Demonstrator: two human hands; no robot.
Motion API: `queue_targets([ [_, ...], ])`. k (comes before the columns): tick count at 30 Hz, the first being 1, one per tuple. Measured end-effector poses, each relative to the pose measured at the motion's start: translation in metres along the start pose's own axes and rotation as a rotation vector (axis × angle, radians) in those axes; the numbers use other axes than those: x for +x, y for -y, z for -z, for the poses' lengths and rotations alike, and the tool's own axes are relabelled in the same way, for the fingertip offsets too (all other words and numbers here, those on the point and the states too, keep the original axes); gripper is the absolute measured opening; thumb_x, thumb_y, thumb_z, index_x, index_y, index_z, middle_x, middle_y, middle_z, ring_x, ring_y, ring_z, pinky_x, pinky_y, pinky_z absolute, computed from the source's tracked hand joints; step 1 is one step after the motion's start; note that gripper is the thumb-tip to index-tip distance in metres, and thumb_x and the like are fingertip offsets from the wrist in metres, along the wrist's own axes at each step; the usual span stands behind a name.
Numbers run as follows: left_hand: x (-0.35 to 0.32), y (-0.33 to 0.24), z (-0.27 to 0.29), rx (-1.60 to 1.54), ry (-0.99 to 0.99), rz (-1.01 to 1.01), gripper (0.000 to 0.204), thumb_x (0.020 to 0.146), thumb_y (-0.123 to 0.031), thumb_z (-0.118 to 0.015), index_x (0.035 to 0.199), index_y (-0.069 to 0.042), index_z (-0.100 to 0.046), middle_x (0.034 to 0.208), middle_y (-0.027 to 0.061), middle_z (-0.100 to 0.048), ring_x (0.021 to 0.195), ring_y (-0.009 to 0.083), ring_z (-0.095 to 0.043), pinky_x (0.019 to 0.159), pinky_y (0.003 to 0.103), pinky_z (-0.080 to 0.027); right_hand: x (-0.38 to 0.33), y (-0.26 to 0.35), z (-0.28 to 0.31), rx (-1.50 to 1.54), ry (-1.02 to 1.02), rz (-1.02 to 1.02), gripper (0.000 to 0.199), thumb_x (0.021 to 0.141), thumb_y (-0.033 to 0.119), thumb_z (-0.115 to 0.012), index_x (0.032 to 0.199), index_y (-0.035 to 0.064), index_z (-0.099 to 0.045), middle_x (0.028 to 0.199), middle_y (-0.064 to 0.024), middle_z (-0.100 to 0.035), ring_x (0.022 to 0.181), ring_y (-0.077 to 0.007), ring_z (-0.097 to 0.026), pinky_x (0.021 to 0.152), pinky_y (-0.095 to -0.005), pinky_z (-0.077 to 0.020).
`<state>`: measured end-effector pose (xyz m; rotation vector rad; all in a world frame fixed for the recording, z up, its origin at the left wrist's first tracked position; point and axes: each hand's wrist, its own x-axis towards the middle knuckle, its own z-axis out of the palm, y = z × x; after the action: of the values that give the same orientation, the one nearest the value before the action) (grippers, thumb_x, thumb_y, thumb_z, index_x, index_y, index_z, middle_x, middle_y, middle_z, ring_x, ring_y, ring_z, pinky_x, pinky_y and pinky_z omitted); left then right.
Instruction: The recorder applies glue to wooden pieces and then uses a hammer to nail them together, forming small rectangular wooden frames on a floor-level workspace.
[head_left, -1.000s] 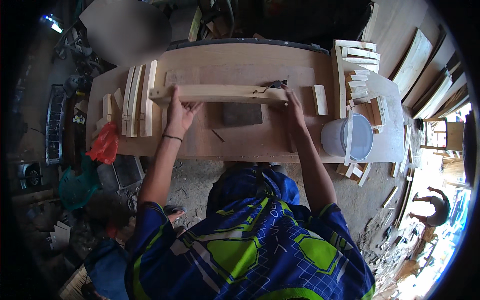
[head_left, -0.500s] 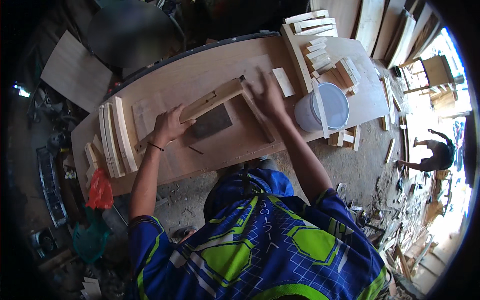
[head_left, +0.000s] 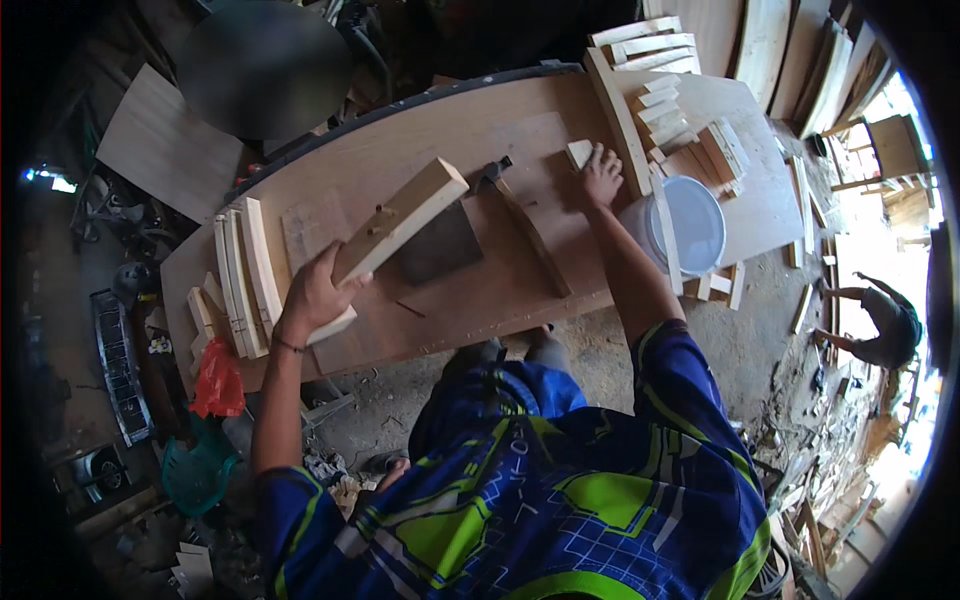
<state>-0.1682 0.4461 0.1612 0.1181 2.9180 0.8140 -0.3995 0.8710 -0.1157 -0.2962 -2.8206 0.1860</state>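
Note:
My left hand [head_left: 318, 293] is wrapped round a thick pale wooden beam [head_left: 405, 215], lifted at a slant over the workbench [head_left: 530, 140]. A small stub sticks out of the beam's side. Farther right, my right hand [head_left: 602, 178] has its fingers curled over a small flat wooden piece [head_left: 579, 153] lying on the bench; the hand covers most of it. Between my hands rests a hammer [head_left: 530, 232] with a wooden handle, its head toward the far side. Under the beam lies a dark flat rectangle [head_left: 445, 250], with a thin dark stick [head_left: 410, 309] nearer me.
A white bucket [head_left: 695, 225] stands at the right, a wooden strip [head_left: 664, 225] across its rim. Cut wood blocks [head_left: 665, 115] and a long curved piece [head_left: 617, 115] lie beyond. Curved wooden pieces [head_left: 245, 265] and a red plastic bag [head_left: 218, 380] are at the left. Another person [head_left: 885, 320] bends at far right.
My right hand has moved right, from beside the hammer head to the small flat wooden piece. The beam in my left hand has been raised and tilted off the hammer.

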Motion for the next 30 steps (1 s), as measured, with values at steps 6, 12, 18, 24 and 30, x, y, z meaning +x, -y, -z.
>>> queue_targets([
  [6,-0.049,0.013,0.025,-0.045,-0.005,0.158,0.047,0.088,-0.031,-0.073,0.117,0.001,-0.057,0.103,0.0280,-0.067,0.100,0.0457,-0.066,0.082,0.047,-0.053,0.019,0.022,0.018,0.201,0.251,0.010,0.062,0.086,0.029,-0.069,0.141,0.0120,-0.046,0.129,-0.0162,-0.058,0.117,-0.0362,-0.057,0.099,-0.0499,-0.0458],
  [12,-0.068,0.044,0.037,-0.056,-0.040,0.235,0.048,0.089,-0.034,-0.072,0.119,0.001,-0.056,0.102,0.0261,-0.068,0.098,0.0430,-0.068,0.082,0.045,-0.054,-0.050,0.073,0.130,2.319,1.054,-0.209,0.057,0.098,0.024,-0.057,0.149,0.0068,-0.038,0.133,-0.0127,-0.059,0.124,-0.0282,-0.056,0.105,-0.0436,-0.0449],
  [18,-0.045,0.060,0.032,-0.141,-0.043,0.156,0.053,0.088,-0.036,-0.073,0.121,0.002,-0.058,0.104,0.0279,-0.068,0.099,0.0409,-0.068,0.083,0.043,-0.054,-0.095,0.141,0.190,1.791,1.192,-0.151,0.041,0.104,0.030,-0.054,0.135,0.0035,-0.054,0.117,-0.0073,-0.066,0.107,-0.0183,-0.064,0.094,-0.0325,-0.0511],
  [24,-0.018,0.049,0.043,-0.073,0.050,0.094,0.056,0.086,-0.037,-0.073,0.122,0.003,-0.058,0.105,0.0286,-0.068,0.101,0.0415,-0.067,0.086,0.044,-0.053,-0.098,0.192,0.159,1.556,1.134,0.369,0.036,0.095,0.021,-0.071,0.123,-0.0012,-0.064,0.103,-0.0037,-0.071,0.091,-0.0102,-0.063,0.082,-0.0280,-0.0509],
  [30,0.003,0.042,0.041,0.112,0.064,0.099,0.063,0.083,-0.041,-0.074,0.127,0.002,-0.058,0.108,0.0279,-0.068,0.102,0.0414,-0.067,0.089,0.046,-0.053,-0.086,0.207,0.145,1.168,1.095,0.540,0.036,0.093,0.027,-0.074,0.118,0.0019,-0.069,0.091,-0.0035,-0.071,0.076,-0.0086,-0.060,0.070,-0.0260,-0.0501],
])
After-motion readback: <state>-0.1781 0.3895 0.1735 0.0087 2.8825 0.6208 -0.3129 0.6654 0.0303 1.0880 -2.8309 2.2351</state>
